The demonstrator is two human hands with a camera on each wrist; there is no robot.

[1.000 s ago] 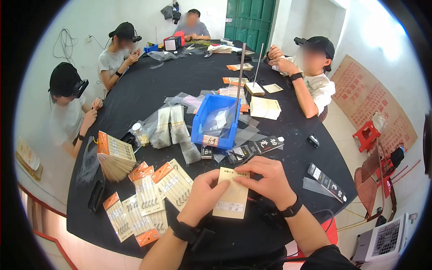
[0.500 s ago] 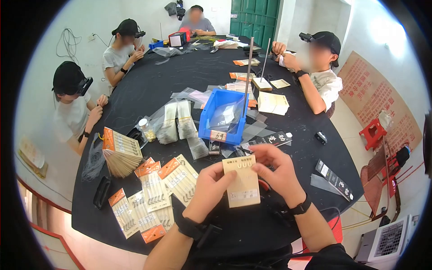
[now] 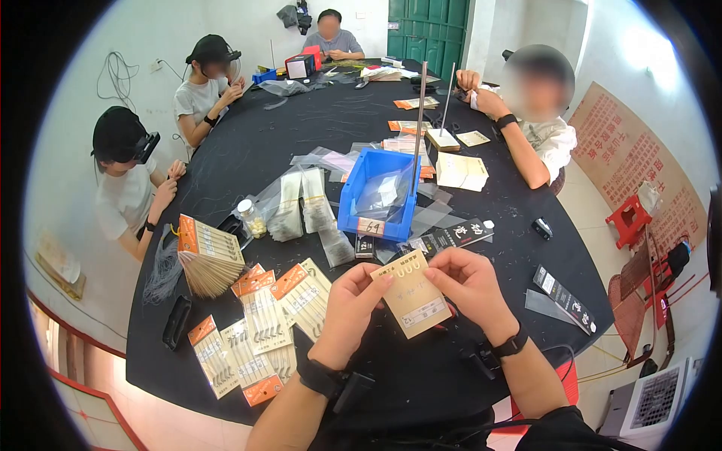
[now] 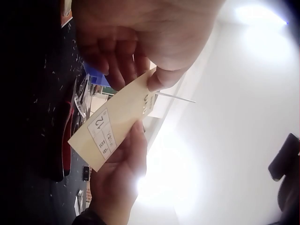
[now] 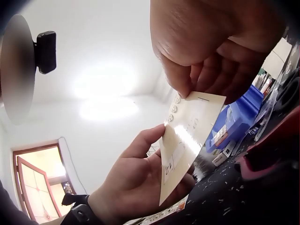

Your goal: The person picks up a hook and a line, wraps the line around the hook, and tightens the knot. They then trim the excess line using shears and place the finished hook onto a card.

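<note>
A cream card point(image 3: 412, 304) with printing, a label strip marked 12 and a row of curved cut tabs along its top end is held tilted above the black table. My left hand point(image 3: 352, 301) pinches its upper left edge between thumb and fingers. At the upper right edge, my right hand point(image 3: 477, 293) pinches it the same way. In the left wrist view the card point(image 4: 108, 124) shows its labelled face, with both thumbs on it. The right wrist view has the tabs on the card point(image 5: 190, 140) close to the right thumb. A red-handled tool point(image 4: 67, 136) lies below the hands.
Packed hook cards point(image 3: 259, 323) lie left of my hands, beside a fanned card bundle point(image 3: 210, 259). Ahead stand a blue bin point(image 3: 376, 195), upright metal rods point(image 3: 420, 113) and a small jar point(image 3: 250, 216). Black packets point(image 3: 564, 297) lie rightward. Several people sit around the table point(image 3: 293, 135).
The card has turned from nearly upright to a slant. My right fingers have come off the tabs, exposing them, and shifted to the card's right edge. The head view has swung slightly left.
</note>
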